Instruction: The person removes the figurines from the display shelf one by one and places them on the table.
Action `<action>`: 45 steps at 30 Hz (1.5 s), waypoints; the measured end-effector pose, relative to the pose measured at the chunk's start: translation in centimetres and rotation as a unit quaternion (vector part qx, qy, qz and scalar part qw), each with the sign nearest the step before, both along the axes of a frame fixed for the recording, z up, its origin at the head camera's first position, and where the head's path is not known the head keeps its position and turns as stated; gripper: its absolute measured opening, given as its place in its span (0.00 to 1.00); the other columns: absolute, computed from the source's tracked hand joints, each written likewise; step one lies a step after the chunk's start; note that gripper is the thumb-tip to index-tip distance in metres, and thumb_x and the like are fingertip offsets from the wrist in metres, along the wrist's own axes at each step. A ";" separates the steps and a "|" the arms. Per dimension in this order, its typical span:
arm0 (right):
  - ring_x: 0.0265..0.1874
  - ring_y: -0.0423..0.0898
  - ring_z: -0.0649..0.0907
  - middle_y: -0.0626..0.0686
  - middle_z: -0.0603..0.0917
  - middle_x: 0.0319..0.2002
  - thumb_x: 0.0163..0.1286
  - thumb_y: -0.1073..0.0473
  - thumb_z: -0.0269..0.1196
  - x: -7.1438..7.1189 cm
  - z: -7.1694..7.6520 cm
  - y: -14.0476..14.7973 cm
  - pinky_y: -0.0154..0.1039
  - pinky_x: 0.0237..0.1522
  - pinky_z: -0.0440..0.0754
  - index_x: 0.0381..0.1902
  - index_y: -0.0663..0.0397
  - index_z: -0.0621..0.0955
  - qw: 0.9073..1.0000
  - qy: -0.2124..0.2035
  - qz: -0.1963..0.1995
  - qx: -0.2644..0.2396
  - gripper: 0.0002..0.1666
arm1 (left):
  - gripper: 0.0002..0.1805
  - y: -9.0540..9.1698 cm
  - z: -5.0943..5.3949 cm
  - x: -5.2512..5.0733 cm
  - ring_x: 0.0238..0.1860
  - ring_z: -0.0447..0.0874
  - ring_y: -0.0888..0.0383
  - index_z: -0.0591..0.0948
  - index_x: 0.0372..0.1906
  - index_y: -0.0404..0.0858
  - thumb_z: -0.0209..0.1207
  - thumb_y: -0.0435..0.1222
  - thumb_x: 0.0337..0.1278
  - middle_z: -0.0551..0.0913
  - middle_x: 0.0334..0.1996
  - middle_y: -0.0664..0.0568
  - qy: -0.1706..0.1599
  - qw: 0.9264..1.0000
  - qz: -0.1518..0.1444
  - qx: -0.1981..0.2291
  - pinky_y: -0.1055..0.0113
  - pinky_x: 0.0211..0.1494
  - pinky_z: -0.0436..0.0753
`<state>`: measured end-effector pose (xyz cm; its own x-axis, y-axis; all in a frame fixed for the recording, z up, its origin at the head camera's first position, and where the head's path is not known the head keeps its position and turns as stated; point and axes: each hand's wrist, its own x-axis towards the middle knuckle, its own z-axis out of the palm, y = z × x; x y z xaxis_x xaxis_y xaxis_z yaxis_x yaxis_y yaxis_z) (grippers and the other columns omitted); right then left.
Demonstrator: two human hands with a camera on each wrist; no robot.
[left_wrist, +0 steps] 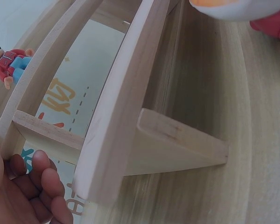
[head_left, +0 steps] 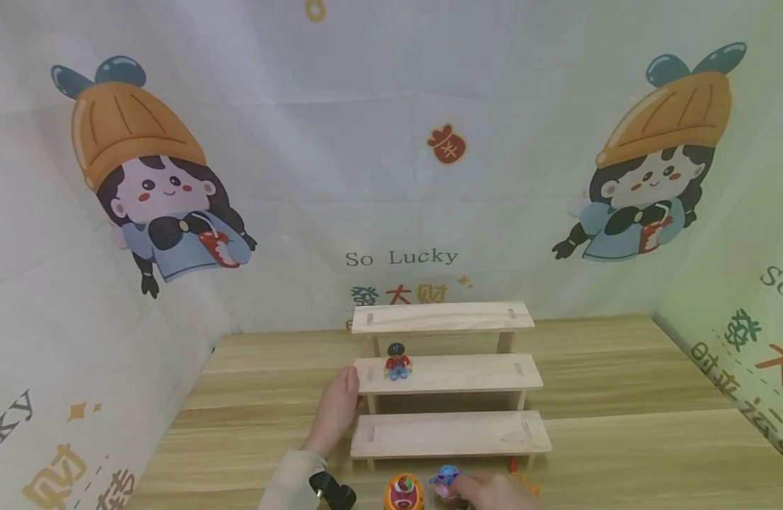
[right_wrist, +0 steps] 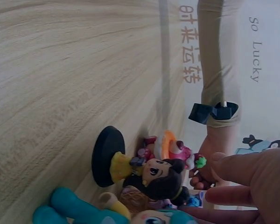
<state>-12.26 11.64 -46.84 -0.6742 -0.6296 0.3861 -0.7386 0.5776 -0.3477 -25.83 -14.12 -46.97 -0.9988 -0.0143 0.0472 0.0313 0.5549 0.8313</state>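
Note:
A three-tier wooden shelf (head_left: 451,433) stands on the table. My left hand (head_left: 337,407) grips the left end of its middle board; in the left wrist view the fingers (left_wrist: 51,182) curl below that board. A toy figure in a red top and blue trousers (head_left: 397,363) sits on the middle board, near its left end. In front of the lowest board, my right hand (head_left: 493,492) pinches a small blue and pink toy figure (head_left: 447,473). The right wrist view shows only a bit of that blue toy (right_wrist: 195,200) by the fingertips.
An orange toy figure (head_left: 404,494) stands left of the right hand. Orange and red pieces (head_left: 514,465) lie near the shelf's right front leg. Close to the right wrist are a dark-haired figurine in yellow (right_wrist: 156,177) on a black base and a teal figure (right_wrist: 84,210).

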 end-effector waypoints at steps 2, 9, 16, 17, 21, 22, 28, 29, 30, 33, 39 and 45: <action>0.20 0.28 0.76 0.44 0.82 0.22 0.64 0.40 0.61 0.0 0.3 0.0 0.19 0.22 0.70 0.36 0.53 0.81 1.000 0.009 -0.001 -0.012 0.21 | 0.21 0.0 -0.1 -0.1 0.20 0.67 0.58 0.72 0.37 0.37 0.32 0.45 0.76 0.71 0.20 0.51 0.001 1.000 0.001 -0.001 0.65 0.23 0.67; 0.16 0.25 0.63 0.33 0.68 0.18 0.63 0.50 0.65 -0.4 2.8 0.0 0.22 0.18 0.64 0.34 0.52 0.81 0.995 -0.093 -0.033 -0.015 0.11 | 0.21 -0.1 -0.4 -0.2 0.20 0.67 0.58 0.71 0.34 0.37 0.32 0.44 0.76 0.71 0.19 0.52 0.006 1.000 0.001 -0.014 0.66 0.24 0.67; 0.21 0.27 0.74 0.37 0.80 0.21 0.61 0.51 0.67 -2.1 4.9 0.1 0.28 0.25 0.74 0.30 0.48 0.81 0.984 -0.149 -0.085 -0.049 0.08 | 0.21 -0.1 -0.4 0.0 0.21 0.67 0.58 0.71 0.34 0.37 0.32 0.44 0.75 0.71 0.19 0.52 0.005 1.000 0.005 -0.009 0.66 0.26 0.67; 0.21 0.27 0.75 0.37 0.81 0.21 0.61 0.53 0.67 -2.5 5.1 0.1 0.28 0.24 0.74 0.30 0.48 0.81 0.985 -0.138 -0.089 -0.056 0.07 | 0.21 -0.2 -0.4 0.0 0.21 0.67 0.58 0.71 0.34 0.37 0.32 0.45 0.75 0.71 0.19 0.52 0.004 1.000 0.006 -0.008 0.65 0.26 0.67; 0.22 0.28 0.76 0.38 0.81 0.23 0.62 0.55 0.67 -3.9 6.3 0.1 0.28 0.26 0.75 0.29 0.47 0.81 0.986 -0.109 -0.107 -0.072 0.05 | 0.21 -0.1 -0.4 0.1 0.21 0.67 0.57 0.70 0.34 0.38 0.32 0.45 0.75 0.71 0.19 0.51 0.001 1.000 0.006 -0.008 0.65 0.26 0.67; 0.23 0.28 0.76 0.39 0.82 0.23 0.62 0.56 0.67 -4.2 6.7 0.0 0.28 0.26 0.76 0.29 0.47 0.81 0.986 -0.103 -0.108 -0.079 0.04 | 0.21 -0.1 -0.4 0.1 0.21 0.67 0.57 0.70 0.33 0.38 0.32 0.45 0.75 0.71 0.19 0.51 0.002 1.000 0.005 -0.008 0.65 0.26 0.67; 0.26 0.31 0.78 0.40 0.83 0.26 0.61 0.56 0.67 -6.4 8.5 -0.7 0.29 0.31 0.77 0.30 0.46 0.82 0.982 -0.093 -0.135 -0.098 0.04 | 0.21 0.0 -0.5 0.0 0.21 0.67 0.57 0.70 0.33 0.37 0.32 0.45 0.75 0.71 0.19 0.51 0.013 1.000 0.003 -0.011 0.65 0.26 0.67; 0.26 0.32 0.79 0.41 0.84 0.27 0.61 0.56 0.67 -6.8 8.8 -0.9 0.29 0.31 0.77 0.30 0.47 0.82 0.981 -0.093 -0.139 -0.099 0.04 | 0.21 0.0 -0.5 -0.1 0.21 0.67 0.57 0.70 0.33 0.37 0.32 0.45 0.75 0.71 0.19 0.51 0.013 1.000 0.003 -0.010 0.65 0.26 0.67; 0.27 0.33 0.79 0.42 0.84 0.27 0.62 0.56 0.67 -7.1 9.0 -1.2 0.30 0.32 0.78 0.31 0.48 0.82 0.980 -0.094 -0.144 -0.099 0.04 | 0.21 0.0 -0.5 -0.1 0.21 0.67 0.57 0.70 0.33 0.37 0.32 0.45 0.75 0.71 0.19 0.51 0.011 1.000 0.004 -0.011 0.65 0.26 0.67; 0.30 0.37 0.81 0.44 0.85 0.30 0.62 0.54 0.66 -7.9 9.6 -2.0 0.34 0.35 0.79 0.35 0.52 0.83 0.977 -0.101 -0.160 -0.101 0.08 | 0.21 0.0 -0.5 -0.2 0.20 0.66 0.57 0.70 0.33 0.37 0.32 0.44 0.75 0.71 0.19 0.51 0.009 1.000 0.008 -0.007 0.65 0.26 0.66; 0.40 0.46 0.83 0.52 0.86 0.40 0.63 0.54 0.66 -9.3 10.0 -3.4 0.44 0.44 0.81 0.44 0.55 0.81 0.966 -0.112 -0.195 -0.127 0.14 | 0.20 0.0 -0.3 -0.1 0.20 0.66 0.57 0.70 0.32 0.38 0.33 0.43 0.75 0.71 0.18 0.52 0.010 1.000 0.010 -0.006 0.65 0.26 0.66; 0.46 0.49 0.82 0.54 0.84 0.47 0.62 0.55 0.67 -10.6 10.0 -4.1 0.46 0.50 0.79 0.52 0.54 0.77 0.962 -0.115 -0.200 -0.148 0.21 | 0.20 0.0 -0.2 0.0 0.21 0.66 0.57 0.70 0.32 0.38 0.33 0.43 0.75 0.71 0.19 0.52 0.008 1.000 0.009 -0.002 0.65 0.27 0.66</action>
<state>-22.90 7.56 -36.85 -0.9288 -0.1877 0.3196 -0.3613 0.6503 -0.6682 -25.88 -14.10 -47.12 -0.9975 -0.0325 0.0629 0.0340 0.5595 0.8281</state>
